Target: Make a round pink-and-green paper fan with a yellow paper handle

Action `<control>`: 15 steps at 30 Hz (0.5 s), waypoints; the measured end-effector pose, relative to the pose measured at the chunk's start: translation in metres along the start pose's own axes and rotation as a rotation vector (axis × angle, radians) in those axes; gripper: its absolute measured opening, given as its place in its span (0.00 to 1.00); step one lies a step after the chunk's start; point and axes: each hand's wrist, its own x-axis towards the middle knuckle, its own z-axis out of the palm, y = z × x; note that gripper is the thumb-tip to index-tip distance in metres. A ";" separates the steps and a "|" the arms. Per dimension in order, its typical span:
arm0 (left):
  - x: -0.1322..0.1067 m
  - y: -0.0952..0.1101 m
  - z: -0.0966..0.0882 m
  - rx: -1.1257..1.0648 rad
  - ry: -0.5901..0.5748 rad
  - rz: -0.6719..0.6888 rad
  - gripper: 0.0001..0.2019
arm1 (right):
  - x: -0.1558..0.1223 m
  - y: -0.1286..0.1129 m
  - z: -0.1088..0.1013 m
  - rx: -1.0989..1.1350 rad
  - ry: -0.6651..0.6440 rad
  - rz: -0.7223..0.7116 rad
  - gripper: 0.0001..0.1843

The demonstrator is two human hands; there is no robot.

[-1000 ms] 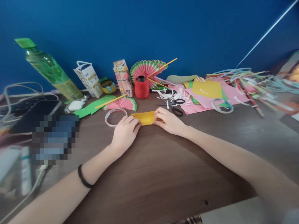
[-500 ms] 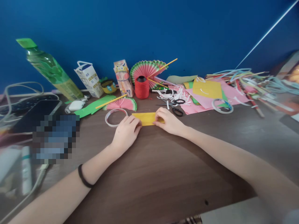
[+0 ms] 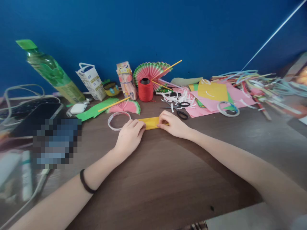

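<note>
A narrow piece of yellow paper (image 3: 151,123) lies on the brown table between my hands. My left hand (image 3: 130,134) is closed on its left end, fingertips pressed down near the table. At the other end, my right hand (image 3: 173,124) pinches the paper between thumb and fingers. A roll of tape (image 3: 109,121) lies flat just left of my left hand. Behind my right hand are black-handled scissors (image 3: 182,114), partly among white paper shreds (image 3: 179,97). A pink and green pleated paper fan (image 3: 124,107) lies behind the tape.
Along the blue wall stand a green bottle (image 3: 55,73), a milk carton (image 3: 92,81), a decorated box (image 3: 127,81) and a red thread spool (image 3: 145,92). To the right are coloured paper sheets (image 3: 212,92), another tape roll (image 3: 228,113) and a heap of strips. Phones and cables lie left.
The yellow paper's far edge has come slightly nearer, so its visible strip looks narrower and a little tilted. Both hands stay in almost the same place.
</note>
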 end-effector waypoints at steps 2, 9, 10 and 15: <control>0.000 0.000 -0.001 0.027 0.006 0.011 0.08 | 0.000 0.000 0.001 -0.010 0.018 0.012 0.09; 0.000 -0.001 0.000 0.047 -0.007 0.010 0.07 | -0.001 0.000 0.002 -0.072 0.107 0.014 0.11; 0.000 -0.001 0.000 0.041 -0.003 0.004 0.06 | -0.001 0.001 0.002 -0.067 0.103 0.019 0.11; 0.000 -0.001 -0.001 0.039 -0.017 -0.015 0.06 | -0.001 0.003 0.002 -0.076 0.096 0.027 0.13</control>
